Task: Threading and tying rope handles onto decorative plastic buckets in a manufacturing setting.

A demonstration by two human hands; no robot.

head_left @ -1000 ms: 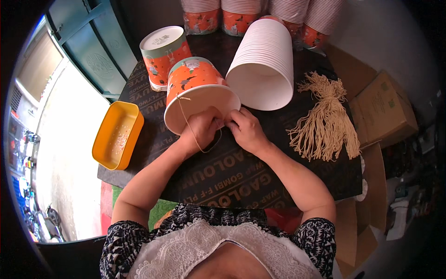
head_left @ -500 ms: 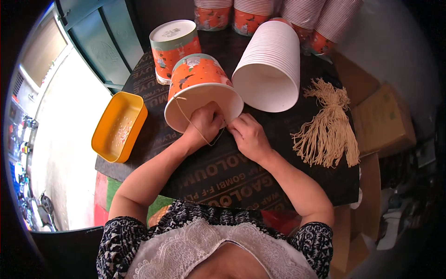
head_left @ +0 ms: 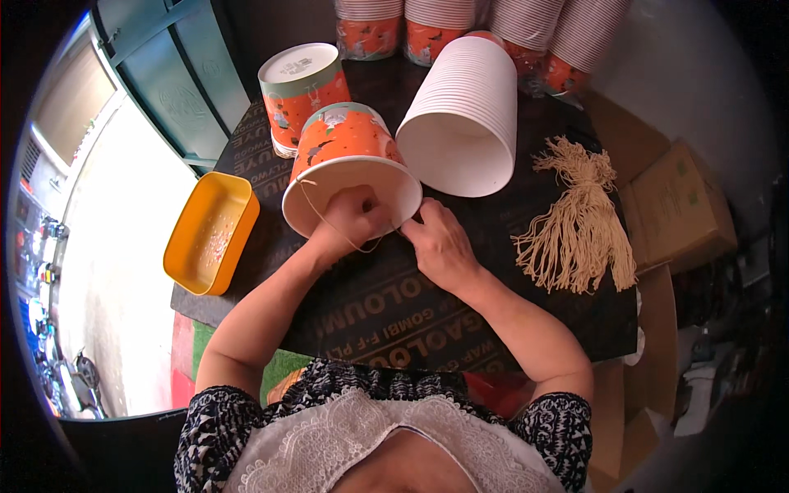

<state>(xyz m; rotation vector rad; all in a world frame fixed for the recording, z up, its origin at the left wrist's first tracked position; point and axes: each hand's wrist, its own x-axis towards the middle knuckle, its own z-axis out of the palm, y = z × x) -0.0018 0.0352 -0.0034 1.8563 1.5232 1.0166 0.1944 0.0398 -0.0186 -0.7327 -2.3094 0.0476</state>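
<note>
An orange paper bucket point(head_left: 349, 141) with a green base band lies tilted, its white mouth facing me. A thin beige cord point(head_left: 329, 220) hangs from the left side of its rim and loops over my left wrist toward the right side. My left hand point(head_left: 355, 215) is inside the mouth, fingers curled; what they pinch is hidden. At the right of the rim, outside, my right hand point(head_left: 440, 238) is closed in a pinch where the cord reaches the rim. A bundle of beige cords point(head_left: 579, 222) lies to the right.
Behind stands an upturned orange bucket point(head_left: 304, 90). A stack of white buckets point(head_left: 464, 115) lies on its side, and wrapped bucket stacks point(head_left: 444, 33) line the back. A yellow tub point(head_left: 212, 234) with small bits sits left on the black table point(head_left: 362, 316). Cardboard boxes point(head_left: 682, 205) stand right.
The view has shifted slightly. My left hand still works inside the bucket's mouth, its fingers turned a little; my right hand stays at the rim, its fingers slightly re-posed.
</note>
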